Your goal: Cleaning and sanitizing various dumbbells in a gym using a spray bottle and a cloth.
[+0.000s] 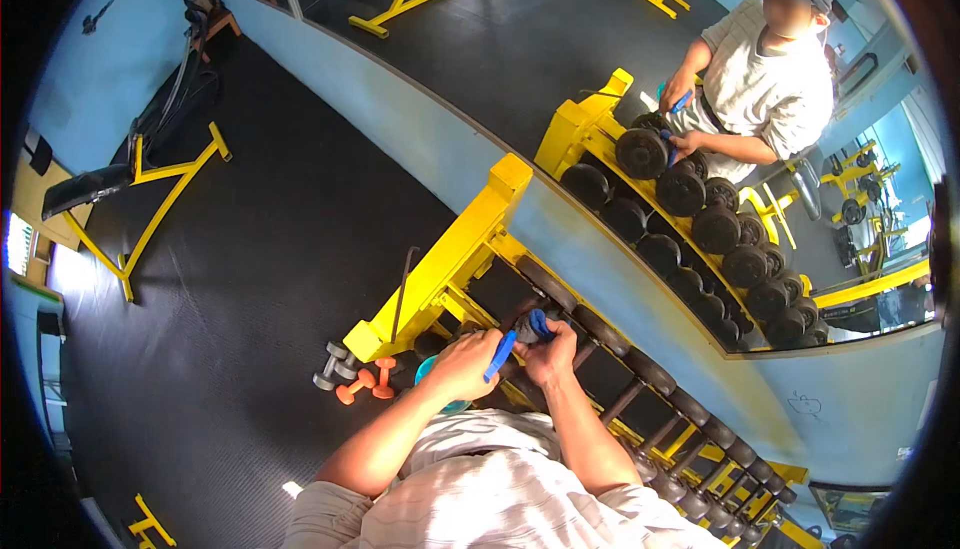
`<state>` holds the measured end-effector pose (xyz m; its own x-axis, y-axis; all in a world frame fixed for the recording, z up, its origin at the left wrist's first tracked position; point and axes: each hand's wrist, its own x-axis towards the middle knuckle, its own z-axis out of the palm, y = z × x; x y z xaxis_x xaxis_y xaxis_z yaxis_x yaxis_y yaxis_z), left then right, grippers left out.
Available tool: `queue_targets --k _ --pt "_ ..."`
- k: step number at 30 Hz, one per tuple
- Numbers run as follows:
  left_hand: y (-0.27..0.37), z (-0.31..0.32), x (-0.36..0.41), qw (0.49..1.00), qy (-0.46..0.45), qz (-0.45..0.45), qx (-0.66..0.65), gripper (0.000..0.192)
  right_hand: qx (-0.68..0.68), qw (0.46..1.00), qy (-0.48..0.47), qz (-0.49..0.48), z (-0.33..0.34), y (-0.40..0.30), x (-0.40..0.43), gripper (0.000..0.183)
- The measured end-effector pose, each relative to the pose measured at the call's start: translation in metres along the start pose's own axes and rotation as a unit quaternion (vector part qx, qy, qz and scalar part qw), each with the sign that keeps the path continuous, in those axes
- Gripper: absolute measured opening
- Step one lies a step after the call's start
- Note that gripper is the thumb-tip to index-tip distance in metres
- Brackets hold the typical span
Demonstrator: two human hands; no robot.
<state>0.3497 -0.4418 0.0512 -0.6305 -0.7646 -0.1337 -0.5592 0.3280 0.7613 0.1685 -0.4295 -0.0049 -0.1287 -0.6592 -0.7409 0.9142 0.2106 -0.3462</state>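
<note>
My left hand (pixel 465 365) grips a blue-handled tool (pixel 500 356) whose working end I cannot make out. Close beside it, my right hand (pixel 550 354) is closed around a blue and dark grey cloth (pixel 534 326). Both hands are over the near end of a yellow dumbbell rack (pixel 439 267), by the first black dumbbells (pixel 546 283). Partly hidden under my left forearm is a teal round container (pixel 455 405). The mirror shows both hands at a dumbbell, each with something blue.
Several black dumbbells (pixel 649 371) line the rack, which stands along a mirrored blue wall (pixel 600 249). Small orange dumbbells (pixel 355 386) and grey dumbbells (pixel 325 366) lie on the black floor by its end. A yellow-framed bench (pixel 169 171) stands further left.
</note>
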Motion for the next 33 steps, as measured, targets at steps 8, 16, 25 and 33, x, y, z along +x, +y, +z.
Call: queue_targets --k 8,16,25,33 --pt "0.018 -0.003 0.039 0.997 -0.022 -0.038 0.057 0.032 0.007 0.996 0.031 -0.083 -0.004 -0.014 0.021 0.017" --pt "0.042 -0.005 0.059 0.985 -0.153 -0.055 0.066 0.037 -0.072 0.997 -0.041 -0.008 -0.047 -0.014 0.024 0.018" --pt "-0.003 0.004 0.026 0.997 -0.014 -0.07 0.015 0.035 -0.202 0.956 0.002 -0.214 0.04 -0.009 -0.017 0.02" --pt "-0.032 0.03 -0.001 0.99 0.065 -0.079 -0.101 0.046 -0.853 0.021 -0.122 -0.506 0.078 -0.024 0.017 0.035"
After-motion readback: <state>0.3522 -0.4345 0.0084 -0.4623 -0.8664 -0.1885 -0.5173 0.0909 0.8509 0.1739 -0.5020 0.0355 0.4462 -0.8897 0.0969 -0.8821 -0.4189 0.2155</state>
